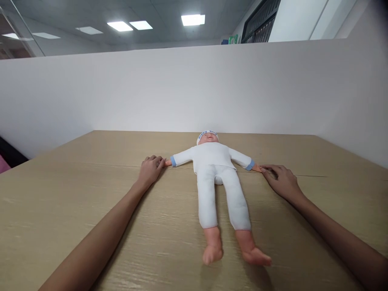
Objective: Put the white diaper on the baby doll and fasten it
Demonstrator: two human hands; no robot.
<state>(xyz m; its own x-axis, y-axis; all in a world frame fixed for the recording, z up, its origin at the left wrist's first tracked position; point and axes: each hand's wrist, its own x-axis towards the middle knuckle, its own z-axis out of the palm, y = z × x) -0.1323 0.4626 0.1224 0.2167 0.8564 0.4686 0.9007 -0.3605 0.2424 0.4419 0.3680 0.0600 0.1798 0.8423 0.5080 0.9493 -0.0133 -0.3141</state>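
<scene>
A baby doll (216,157) lies on its back on the wooden table (145,238), its head away from me and bare feet toward me. It wears a white top and trousers with blue cuffs, and a white hat with blue lettering. Both its arms are stretched out sideways. At the left, my left hand (150,169) pinches the doll's small hand between thumb and fingers. On the other side my right hand (280,180) grips the doll's other hand at its fingertips. Both my forearms reach in low over the tabletop.
A white partition wall (157,89) stands behind the table's far edge and continues on the right. A black and pink item (9,157) shows at the far left edge. Ceiling lights (193,20) and a dark grille (261,22) are visible above the wall.
</scene>
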